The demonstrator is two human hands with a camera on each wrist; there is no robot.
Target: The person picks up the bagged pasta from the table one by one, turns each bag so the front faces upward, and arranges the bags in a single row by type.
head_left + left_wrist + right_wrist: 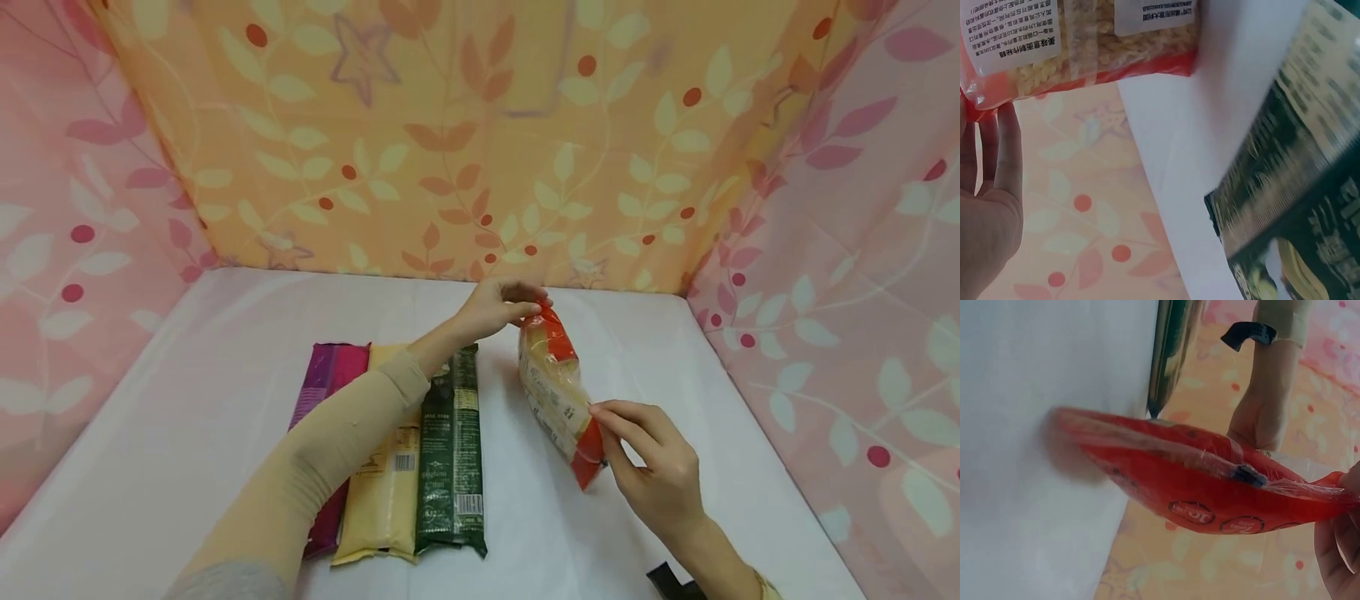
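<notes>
Beige L sleeve (348, 429) spans row of pkts (384, 500) on white tabletop (247, 333), w/ L hand (491, 310) & R hand (654, 462) pinching opp. ends of tilted red-&-clear pasta bag (553, 387).

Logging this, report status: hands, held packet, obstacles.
Left fingers pinch far end of slanted red-and-clear plastic pasta packet; right fingers, near end. Dark-green plastic spaghetti packet left, not blocking.

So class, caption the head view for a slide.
Left grip and right grip hold a red-ended bag beside purple pack, yellow pack and green pack.

Red packet (1154, 478), one end seemingly blurred
</notes>
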